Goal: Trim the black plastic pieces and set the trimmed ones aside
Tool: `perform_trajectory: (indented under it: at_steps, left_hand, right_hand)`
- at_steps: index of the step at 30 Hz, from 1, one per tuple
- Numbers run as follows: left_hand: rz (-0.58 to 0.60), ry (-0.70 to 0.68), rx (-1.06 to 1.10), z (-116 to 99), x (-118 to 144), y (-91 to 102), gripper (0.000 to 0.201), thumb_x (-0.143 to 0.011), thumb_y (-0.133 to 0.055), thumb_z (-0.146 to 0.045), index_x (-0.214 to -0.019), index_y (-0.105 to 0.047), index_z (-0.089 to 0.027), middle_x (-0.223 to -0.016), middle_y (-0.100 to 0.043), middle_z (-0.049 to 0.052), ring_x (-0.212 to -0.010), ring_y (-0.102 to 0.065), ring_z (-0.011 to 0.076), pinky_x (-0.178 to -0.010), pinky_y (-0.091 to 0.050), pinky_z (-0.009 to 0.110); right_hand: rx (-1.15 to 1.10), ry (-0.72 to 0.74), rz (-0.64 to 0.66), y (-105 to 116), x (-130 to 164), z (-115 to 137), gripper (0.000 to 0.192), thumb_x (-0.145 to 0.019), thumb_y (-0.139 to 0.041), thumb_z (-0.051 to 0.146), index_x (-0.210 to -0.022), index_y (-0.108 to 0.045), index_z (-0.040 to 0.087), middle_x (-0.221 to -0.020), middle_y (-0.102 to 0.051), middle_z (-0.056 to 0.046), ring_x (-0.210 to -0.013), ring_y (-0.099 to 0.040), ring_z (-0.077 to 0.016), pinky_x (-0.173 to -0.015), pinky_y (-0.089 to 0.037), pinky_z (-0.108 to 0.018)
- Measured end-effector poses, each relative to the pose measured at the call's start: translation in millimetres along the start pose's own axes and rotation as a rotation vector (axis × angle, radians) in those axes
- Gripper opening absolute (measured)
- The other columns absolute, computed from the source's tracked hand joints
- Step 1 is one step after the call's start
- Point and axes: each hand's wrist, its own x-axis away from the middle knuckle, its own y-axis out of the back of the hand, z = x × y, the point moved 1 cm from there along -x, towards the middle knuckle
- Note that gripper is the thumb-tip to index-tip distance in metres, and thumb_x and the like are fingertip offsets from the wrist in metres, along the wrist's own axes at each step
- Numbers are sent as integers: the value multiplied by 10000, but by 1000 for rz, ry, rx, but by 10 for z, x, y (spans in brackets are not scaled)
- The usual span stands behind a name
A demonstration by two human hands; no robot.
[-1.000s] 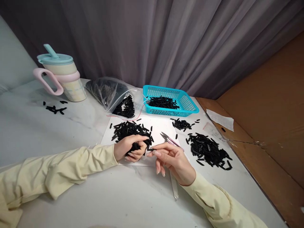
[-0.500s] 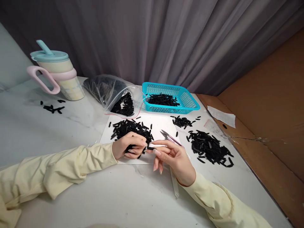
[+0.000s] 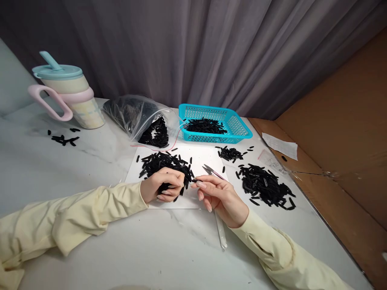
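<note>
Well left of the white sheet [image 3: 198, 159] stands a straw-lidded tumbler [image 3: 84, 110], with stray pieces [image 3: 72, 141] lying on the sheet's left too. Behind the sheet's left part, an open zip-seal bag [image 3: 127, 112] contains many more. A thick heap [image 3: 160, 161] of slim black pieces covers the sheet's left half; at its front the left hand [image 3: 161, 183] is curled round a handful. Pointed scissors [image 3: 211, 170] lie at the sheet's right, a partly filled turquoise basket [image 3: 217, 139] behind it. Above the sheet's front right, the right hand [image 3: 222, 197] pinches one black piece [image 3: 194, 181]. Right of the sheet sit a small pile [image 3: 230, 153] and a larger pile [image 3: 264, 185]. The piece-by-piece handling seems part-way: much remains in the heap, though which pile is finished I cannot tell.
</note>
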Motion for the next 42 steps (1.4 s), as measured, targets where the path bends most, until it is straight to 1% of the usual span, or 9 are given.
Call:
perform_trajectory:
  at_steps: [3,7,12,15,18,25,29,33,42]
  left_hand:
    - [9,4,6,2,-10,5,208,-675,-521,-158,-507,-401,-135,-377,-330,-57,-274,-235,15,-270,-169,114]
    - [10,6,8,1,-5,9,223,-679,-526,-154,-502,-392,-136,-376,-330,-57,-274,-236,15,-270,-172,115]
    - [5,12,1,3,-2,12,220,-669,-534,-159,-501,-393,-137,-376,-327,-57,-275,-233,16,-268,-172,115]
    - [8,11,14,7,-13,11,239,-669,-540,-184,-495,-382,-141,-378,-331,-53,-274,-225,14,-264,-163,116]
    - [15,20,49,4,-24,7,313,-707,-542,-282,-484,-370,-147,-376,-323,-51,-273,-216,15,-258,-158,121]
    - [16,52,76,-34,-33,-17,482,-737,-506,-515,-451,-357,-157,-351,-289,-56,-261,-219,25,-253,-142,142]
    - [-53,59,-90,-3,0,-40,458,-762,-553,-432,-465,-334,-160,-369,-276,-72,-280,-202,15,-271,-135,143]
    - [-33,20,-333,36,28,-77,432,-808,-535,-375,-489,-346,-156,-402,-293,-72,-314,-224,15,-304,-174,152]
    - [5,-22,-419,58,37,-85,423,-838,-466,-418,-519,-374,-157,-422,-299,-69,-342,-245,28,-323,-175,182]
  right_hand:
    - [-45,-96,6,34,-19,17,147,-680,-730,187,-810,-682,137,-860,-693,-91,-693,-669,-138,-402,-460,-106]
    - [-71,-142,4,48,-16,44,134,-699,-711,164,-824,-668,146,-965,-675,-86,-817,-670,-161,-446,-470,-101]
    - [-114,-139,-21,36,-16,51,222,-698,-708,141,-908,-639,152,-877,-671,-62,-618,-606,-75,-401,-428,-105]
    - [-138,-127,-15,22,-19,43,197,-685,-718,141,-864,-637,134,-783,-645,-40,-559,-547,-60,-361,-389,-106]
    - [-135,-109,47,9,-19,37,140,-706,-704,152,-832,-649,126,-733,-605,-24,-558,-515,-56,-355,-376,-106]
    - [-59,-55,186,-17,8,-6,237,-747,-680,201,-975,-655,140,-665,-528,9,-502,-431,-42,-360,-394,-125]
    - [19,-10,215,-43,27,-38,208,-774,-662,244,-947,-607,141,-617,-556,18,-431,-416,-39,-342,-406,-140]
    - [69,8,194,-51,22,-52,203,-766,-670,280,-851,-551,139,-568,-567,28,-392,-427,-44,-322,-410,-148]
    - [100,17,199,-76,16,-63,216,-759,-674,298,-798,-547,127,-571,-598,16,-373,-432,-39,-320,-428,-151]
